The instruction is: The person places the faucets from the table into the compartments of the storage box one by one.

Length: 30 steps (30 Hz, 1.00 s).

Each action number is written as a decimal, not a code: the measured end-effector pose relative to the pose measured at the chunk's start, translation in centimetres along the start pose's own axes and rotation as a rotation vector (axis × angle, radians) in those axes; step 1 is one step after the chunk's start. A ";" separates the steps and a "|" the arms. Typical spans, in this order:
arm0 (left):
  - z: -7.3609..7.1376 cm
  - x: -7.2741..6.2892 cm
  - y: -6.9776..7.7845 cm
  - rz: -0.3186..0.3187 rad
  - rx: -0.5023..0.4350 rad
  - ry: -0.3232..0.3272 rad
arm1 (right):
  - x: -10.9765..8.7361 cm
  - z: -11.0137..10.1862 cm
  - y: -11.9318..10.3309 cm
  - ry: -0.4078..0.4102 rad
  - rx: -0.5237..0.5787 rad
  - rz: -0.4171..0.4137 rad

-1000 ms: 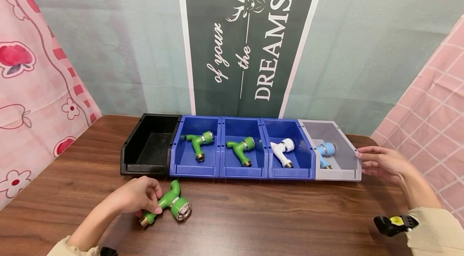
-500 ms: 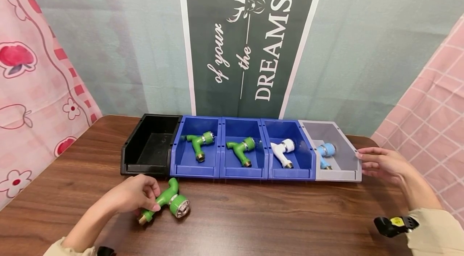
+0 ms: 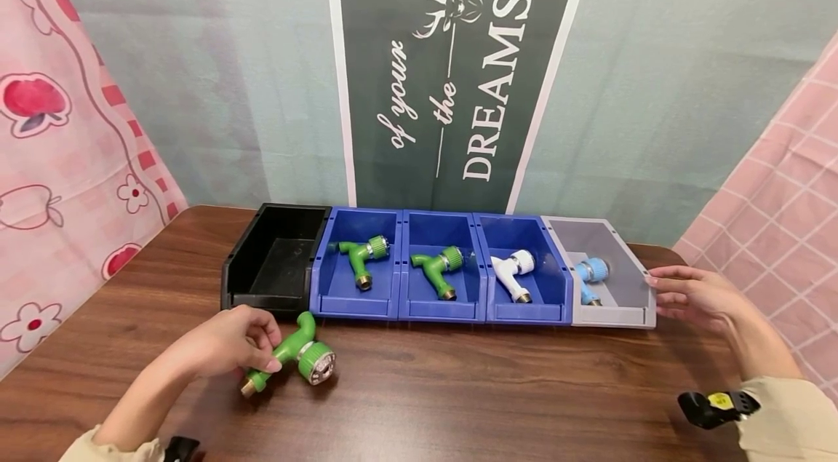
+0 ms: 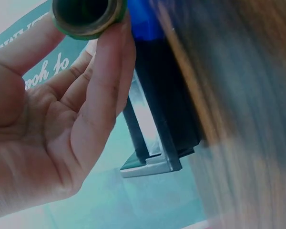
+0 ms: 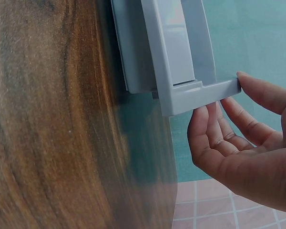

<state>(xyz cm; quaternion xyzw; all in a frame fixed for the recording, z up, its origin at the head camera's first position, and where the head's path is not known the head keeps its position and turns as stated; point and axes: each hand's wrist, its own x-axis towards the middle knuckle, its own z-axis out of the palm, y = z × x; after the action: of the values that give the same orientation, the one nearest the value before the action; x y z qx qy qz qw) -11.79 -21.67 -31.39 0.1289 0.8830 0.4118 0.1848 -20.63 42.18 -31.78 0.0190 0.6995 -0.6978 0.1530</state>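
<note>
My left hand (image 3: 229, 342) pinches a green faucet (image 3: 297, 345) by its body near the brass threaded end, just in front of the black bin (image 3: 281, 269). In the left wrist view the open brass end (image 4: 86, 36) of that faucet shows between thumb and fingers. Over on the far right, my right hand (image 3: 697, 295) touches the outer side wall of the grey bin (image 3: 612, 316). The right wrist view has its thumb on the bin's top edge and bent fingertips (image 5: 200, 117) against the outer wall.
Three blue bins stand between the black and grey ones: a green faucet (image 3: 360, 258), another green faucet (image 3: 437, 273) and a white faucet (image 3: 511, 274) lie in them. A light blue faucet (image 3: 592, 273) lies in the grey bin. Cloth hangs behind and at both sides.
My left hand has moved slightly left and toward the bins with the green faucet. My right hand has stayed at the grey bin's side.
</note>
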 end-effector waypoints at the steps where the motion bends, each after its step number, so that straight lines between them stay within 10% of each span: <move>1: -0.1 -0.1 0.0 0.005 -0.007 0.000 | 0.0 0.0 0.0 0.001 -0.001 0.000; 30: -3.2 -0.2 0.4 -0.079 0.001 0.191 | -0.1 0.2 -0.2 0.044 -0.038 0.015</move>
<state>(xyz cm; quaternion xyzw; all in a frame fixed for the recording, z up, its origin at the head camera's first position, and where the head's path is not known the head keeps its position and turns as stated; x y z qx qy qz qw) -12.95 -23.73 -29.16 0.0546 0.9012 0.4140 0.1158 -20.58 41.96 -31.55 0.0366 0.7155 -0.6828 0.1433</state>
